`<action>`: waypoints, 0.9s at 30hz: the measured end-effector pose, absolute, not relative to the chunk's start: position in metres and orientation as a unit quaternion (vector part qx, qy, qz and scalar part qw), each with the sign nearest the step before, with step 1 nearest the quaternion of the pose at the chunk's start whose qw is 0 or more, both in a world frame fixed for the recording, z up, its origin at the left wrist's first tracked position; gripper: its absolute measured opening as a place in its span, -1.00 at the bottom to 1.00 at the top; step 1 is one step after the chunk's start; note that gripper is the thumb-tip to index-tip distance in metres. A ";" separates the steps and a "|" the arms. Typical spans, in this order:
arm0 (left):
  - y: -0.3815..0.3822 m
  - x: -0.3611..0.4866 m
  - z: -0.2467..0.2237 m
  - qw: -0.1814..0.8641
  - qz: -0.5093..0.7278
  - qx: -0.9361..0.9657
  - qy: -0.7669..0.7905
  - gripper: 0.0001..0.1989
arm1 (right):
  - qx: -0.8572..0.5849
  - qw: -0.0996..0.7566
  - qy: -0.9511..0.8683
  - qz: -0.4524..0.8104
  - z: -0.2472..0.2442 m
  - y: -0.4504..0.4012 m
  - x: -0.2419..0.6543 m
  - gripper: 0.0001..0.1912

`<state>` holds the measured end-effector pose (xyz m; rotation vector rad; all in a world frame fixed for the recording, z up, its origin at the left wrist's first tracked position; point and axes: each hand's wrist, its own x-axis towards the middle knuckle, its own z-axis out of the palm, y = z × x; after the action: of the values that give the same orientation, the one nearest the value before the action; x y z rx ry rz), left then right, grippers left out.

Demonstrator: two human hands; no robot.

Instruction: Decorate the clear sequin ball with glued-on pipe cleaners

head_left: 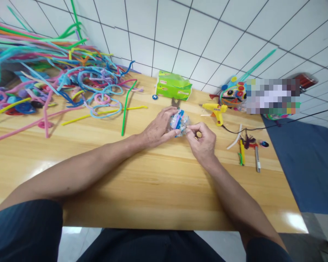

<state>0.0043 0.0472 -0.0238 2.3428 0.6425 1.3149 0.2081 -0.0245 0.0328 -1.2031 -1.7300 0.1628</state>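
Between my hands, just above or on the wooden table (153, 182), is a small roundish bundle (178, 123) of clear, glittery material with blue and purple strips; its exact kind I cannot make out. My left hand (161, 127) is wrapped round its left side, thumb along the near edge. At its right edge, the thumb and index finger of my right hand (203, 140) are pinched together, touching the bundle. Whatever tiny piece lies between those fingertips is too small to name. Behind the bundle, a dark tool (175, 103), perhaps scissors, is partly hidden.
Pipe cleaners (93, 80) in many colours heap up at the left. A green tissue pack (173, 85) and a blue button (155, 97) lie behind my hands. To the right are a yellow glue gun (216, 112) with its cord, a yellow stick (242, 153) and a utility knife (258, 160).
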 end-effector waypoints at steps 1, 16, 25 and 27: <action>0.047 0.004 -0.024 0.189 0.467 0.833 0.228 -0.32 | -0.496 0.490 -0.713 0.068 0.033 -0.024 0.208 -0.89; 0.048 0.004 -0.024 0.189 0.464 0.835 0.228 -0.32 | -0.496 0.483 -0.718 0.068 0.032 -0.025 0.209 -0.88; 0.047 0.004 -0.023 0.183 0.465 0.836 0.226 -0.32 | -0.491 0.493 -0.714 0.072 0.031 -0.025 0.208 -0.88; 0.047 0.004 -0.023 0.187 0.463 0.836 0.227 -0.32 | -0.493 0.491 -0.714 0.074 0.031 -0.025 0.208 -0.88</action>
<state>0.0039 0.0469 -0.0229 2.3525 0.6393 1.3040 0.2081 -0.0250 0.0311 -1.1980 -1.7346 0.1799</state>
